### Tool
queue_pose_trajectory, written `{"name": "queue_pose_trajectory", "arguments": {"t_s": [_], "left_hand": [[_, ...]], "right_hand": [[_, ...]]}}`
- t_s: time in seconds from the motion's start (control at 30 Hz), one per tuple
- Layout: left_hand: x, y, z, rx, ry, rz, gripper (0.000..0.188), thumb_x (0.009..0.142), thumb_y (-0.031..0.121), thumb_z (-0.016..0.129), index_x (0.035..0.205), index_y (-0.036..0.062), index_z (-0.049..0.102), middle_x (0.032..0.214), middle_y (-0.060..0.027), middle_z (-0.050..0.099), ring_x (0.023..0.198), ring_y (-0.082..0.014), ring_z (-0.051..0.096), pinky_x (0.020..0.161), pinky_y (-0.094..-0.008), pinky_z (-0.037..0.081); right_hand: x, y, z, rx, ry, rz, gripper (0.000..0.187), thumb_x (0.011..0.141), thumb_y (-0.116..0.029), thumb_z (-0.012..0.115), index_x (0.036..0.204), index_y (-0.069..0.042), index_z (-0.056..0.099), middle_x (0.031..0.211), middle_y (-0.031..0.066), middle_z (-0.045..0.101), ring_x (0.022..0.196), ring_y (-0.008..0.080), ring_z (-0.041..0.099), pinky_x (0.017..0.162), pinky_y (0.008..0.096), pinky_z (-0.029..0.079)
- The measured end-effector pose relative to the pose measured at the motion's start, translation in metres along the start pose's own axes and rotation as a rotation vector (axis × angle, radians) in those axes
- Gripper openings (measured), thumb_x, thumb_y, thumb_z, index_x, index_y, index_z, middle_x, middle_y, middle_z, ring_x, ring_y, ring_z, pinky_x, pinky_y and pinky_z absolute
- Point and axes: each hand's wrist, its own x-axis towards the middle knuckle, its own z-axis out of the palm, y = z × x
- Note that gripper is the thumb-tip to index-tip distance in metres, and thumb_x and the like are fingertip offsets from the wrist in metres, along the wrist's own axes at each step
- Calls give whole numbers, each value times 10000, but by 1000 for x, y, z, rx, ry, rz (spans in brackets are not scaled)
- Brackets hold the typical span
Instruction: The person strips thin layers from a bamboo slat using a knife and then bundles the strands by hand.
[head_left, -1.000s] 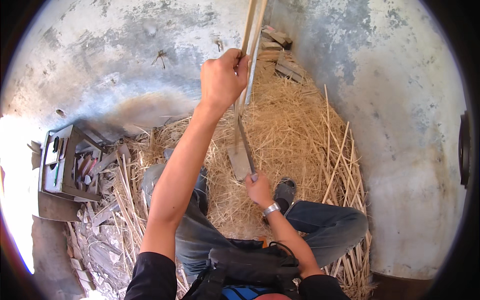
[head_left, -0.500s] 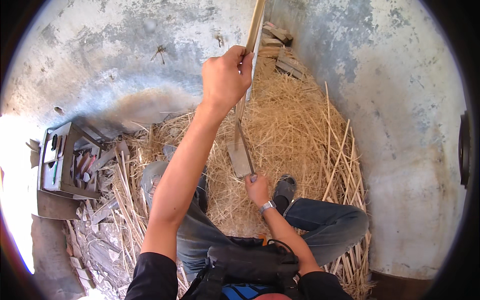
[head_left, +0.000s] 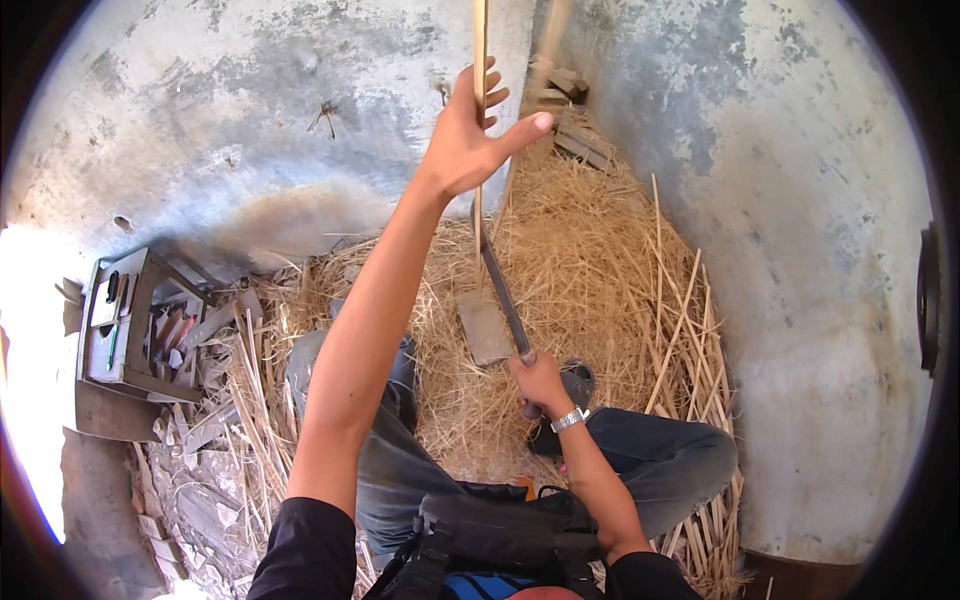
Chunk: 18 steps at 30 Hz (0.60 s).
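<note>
My left hand [head_left: 475, 145] is raised at the upper middle with its thumb and fingers spread. A long, thin pale bamboo strip [head_left: 481, 180] stands upright against it, crossing the fingers without a closed grip. Lower down, my right hand [head_left: 541, 385] is wrapped round the handle of a long dark knife [head_left: 503, 290], whose blade slants up and left to the strip. Whether the blade's tip touches the strip, I cannot tell. To the right of my left hand, a second strip [head_left: 552, 45] is smeared by motion. Below the upright strip lies a flat grey block [head_left: 484, 327].
Straw-like shavings [head_left: 590, 240] cover the floor between my legs. Long strips [head_left: 690, 350] lie along the right wall, and wood pieces [head_left: 580, 135] are stacked in the far corner. A small wooden cabinet [head_left: 125, 320] holding tools stands at the left.
My left hand has gone from a pinch on the strip to spread fingers. A second, blurred strip now shows apart to the right. My right hand and knife have shifted slightly right.
</note>
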Motion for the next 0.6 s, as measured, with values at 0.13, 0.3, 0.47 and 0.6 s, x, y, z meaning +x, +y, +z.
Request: {"name": "queue_pose_trajectory", "arguments": {"t_s": [0.13,0.3,0.47,0.6], "left_hand": [[25,0,-6,-346,-351,-240,576,983,403,729,1307,-61,621,1167,-229,737,1080,-276,742,987,-388,588],[19,-26,14,-243,15,-179,382,1093,370,565,895,43,575,621,55,420,557,-68,356,515,-263,307],[12,-21,31,82,466,-69,363,1106,313,505,900,25,588,632,22,467,561,-85,402,523,-308,339],[12,-17,37,154,556,-6,357,1093,295,519,879,17,589,630,-11,495,565,-107,427,530,-334,358]], "right_hand": [[-6,-8,-8,-174,39,-103,387,919,-311,685,844,60,605,592,159,594,508,334,599,539,465,465],[-21,-31,-7,-264,118,-216,487,974,-401,684,975,79,598,797,246,671,660,386,645,633,475,500],[-44,-48,32,168,15,22,473,1029,-397,614,1047,75,592,786,263,669,764,432,674,705,508,519],[-23,30,87,-115,242,-134,461,1049,-397,578,1068,62,597,767,256,665,746,447,672,699,509,514]]}}
